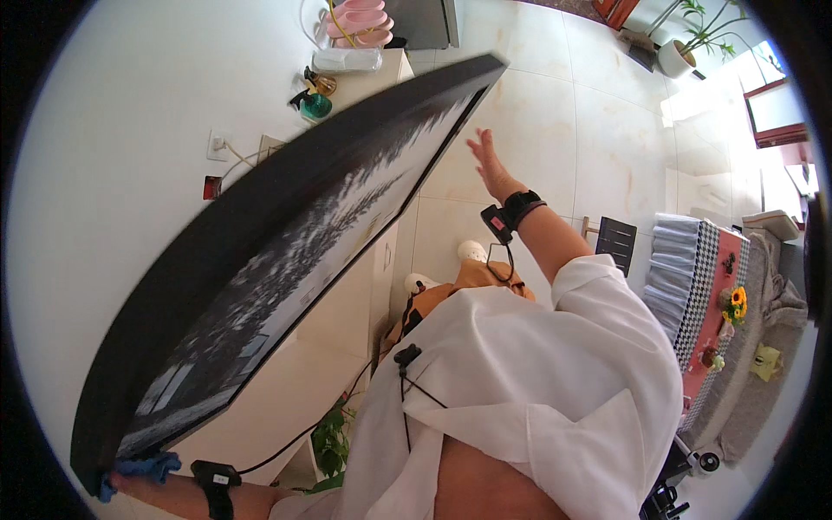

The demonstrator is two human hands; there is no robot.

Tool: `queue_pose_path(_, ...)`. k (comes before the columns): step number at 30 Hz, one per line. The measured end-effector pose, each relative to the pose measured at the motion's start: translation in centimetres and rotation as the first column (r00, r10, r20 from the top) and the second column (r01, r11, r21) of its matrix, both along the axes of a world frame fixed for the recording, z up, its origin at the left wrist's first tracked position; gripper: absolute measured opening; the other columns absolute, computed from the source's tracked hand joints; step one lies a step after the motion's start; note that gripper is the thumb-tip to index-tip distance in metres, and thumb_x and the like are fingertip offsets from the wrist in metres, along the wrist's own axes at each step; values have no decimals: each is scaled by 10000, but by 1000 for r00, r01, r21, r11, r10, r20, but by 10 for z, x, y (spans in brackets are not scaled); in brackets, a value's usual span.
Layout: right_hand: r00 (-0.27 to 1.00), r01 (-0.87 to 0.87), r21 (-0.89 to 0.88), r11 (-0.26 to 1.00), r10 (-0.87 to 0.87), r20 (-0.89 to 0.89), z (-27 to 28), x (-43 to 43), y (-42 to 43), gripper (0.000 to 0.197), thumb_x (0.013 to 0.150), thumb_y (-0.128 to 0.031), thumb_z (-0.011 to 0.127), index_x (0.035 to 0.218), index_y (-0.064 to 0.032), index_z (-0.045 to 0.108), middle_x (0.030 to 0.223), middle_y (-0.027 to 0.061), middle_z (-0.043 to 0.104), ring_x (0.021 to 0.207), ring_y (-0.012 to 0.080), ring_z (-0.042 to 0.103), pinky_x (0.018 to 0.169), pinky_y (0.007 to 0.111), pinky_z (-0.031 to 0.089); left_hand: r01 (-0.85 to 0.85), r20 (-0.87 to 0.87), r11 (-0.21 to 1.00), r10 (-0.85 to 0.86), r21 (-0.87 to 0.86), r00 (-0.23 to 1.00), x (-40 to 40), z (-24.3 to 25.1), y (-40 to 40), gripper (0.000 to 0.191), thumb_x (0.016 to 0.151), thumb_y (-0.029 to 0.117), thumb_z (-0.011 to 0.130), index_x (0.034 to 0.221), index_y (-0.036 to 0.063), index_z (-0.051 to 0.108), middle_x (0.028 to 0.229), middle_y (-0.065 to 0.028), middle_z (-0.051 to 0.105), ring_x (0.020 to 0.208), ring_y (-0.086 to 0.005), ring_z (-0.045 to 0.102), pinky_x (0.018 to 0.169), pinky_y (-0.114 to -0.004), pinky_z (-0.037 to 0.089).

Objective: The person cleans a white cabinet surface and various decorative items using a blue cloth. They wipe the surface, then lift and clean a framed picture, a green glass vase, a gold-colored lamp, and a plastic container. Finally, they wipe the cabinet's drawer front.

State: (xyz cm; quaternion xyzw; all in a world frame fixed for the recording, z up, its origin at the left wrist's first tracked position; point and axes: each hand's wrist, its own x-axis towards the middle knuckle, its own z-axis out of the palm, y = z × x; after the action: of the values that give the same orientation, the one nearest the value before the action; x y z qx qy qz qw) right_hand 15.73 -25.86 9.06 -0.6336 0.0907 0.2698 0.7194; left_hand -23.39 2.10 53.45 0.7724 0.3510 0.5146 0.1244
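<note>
A large flat-screen television [305,260] with a black frame stands tilted across the left half of the view, its screen showing reflections. At its lower left corner, my left hand [127,484] is closed on a blue cloth [153,467], which touches the frame; the fingers are partly hidden. My right hand [489,162] is raised to the right of the television's upper part, with fingers apart and nothing in it. Both wrists wear black straps with small devices.
A white cabinet [325,338] stands below the television. Spray bottles [316,104] and pink slippers [357,23] are beside the wall. Green leaves [330,442] show near the cabinet. At right are a black slatted stool [616,244], a cloth-covered table [699,279] and a grey sofa [747,403].
</note>
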Motion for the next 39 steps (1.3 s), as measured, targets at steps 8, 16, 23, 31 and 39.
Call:
queue_pose_path(8,884,-313,234,920,192,427,47,81,-14,670,892,-535,302,1355,-55,245,1362,56,325,1241,168,307,1041,327,206,-207,230,971,177,116,957,12,-13,-10,654,866,548,347,1269,33,341,1308,-168,352,1198,-307,356,1014,-449,264)
queue_pose_path(16,898,-209,276,938,73,433,135,178,-85,515,866,-493,404,1150,-70,474,1101,75,527,997,210,502,876,382,405,25,570,849,332,-528,752,-46,-137,119,698,861,578,315,1300,36,307,1338,-162,322,1217,-314,333,1016,-449,264)
queue_pose_path(23,519,-345,-169,923,338,785,329,34,5,978,598,-680,631,1250,-11,342,1171,98,458,1055,232,466,890,366,380,394,727,640,413,-660,548,-115,-318,167,718,873,591,201,1344,51,253,1383,-145,269,1235,-331,307,1022,-457,259)
queue_pose_path(31,82,-357,-650,671,715,694,381,-70,113,730,567,-695,654,865,-34,564,687,-36,466,639,73,448,577,186,327,145,472,451,809,-881,351,-139,-382,151,601,925,452,125,1168,22,466,1143,-187,511,961,-307,543,789,-459,475)
queue_pose_path(39,-279,-368,-861,351,842,462,393,-118,245,554,653,-523,706,879,-31,587,665,8,548,581,75,523,508,182,390,191,387,342,866,-920,316,-154,-427,100,574,919,492,218,1135,29,481,1078,-149,553,902,-281,557,724,-381,492)
